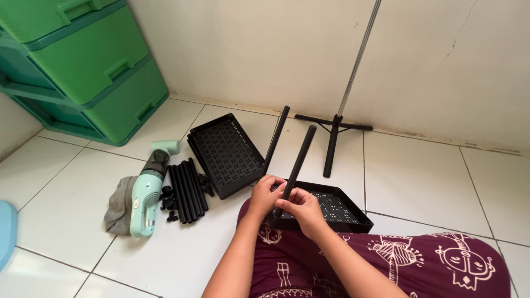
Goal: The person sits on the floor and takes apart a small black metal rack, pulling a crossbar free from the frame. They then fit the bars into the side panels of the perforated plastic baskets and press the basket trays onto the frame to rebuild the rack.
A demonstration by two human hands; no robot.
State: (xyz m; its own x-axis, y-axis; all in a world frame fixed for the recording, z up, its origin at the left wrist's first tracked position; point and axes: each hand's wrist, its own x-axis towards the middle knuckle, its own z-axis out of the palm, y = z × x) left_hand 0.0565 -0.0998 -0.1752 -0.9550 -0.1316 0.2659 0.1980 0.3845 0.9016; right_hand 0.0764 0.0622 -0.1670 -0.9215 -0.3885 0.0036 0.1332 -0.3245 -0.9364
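Left hand (266, 194) and right hand (303, 208) were both closed around the lower end of a black tube (296, 165), held tilted over a black perforated tray (337, 212) just beyond the hands. Left of the hands, on the floor (419, 182), were noted spare tubes (186, 190), stacked trays (227, 153) and a mint handheld vacuum (148, 193).
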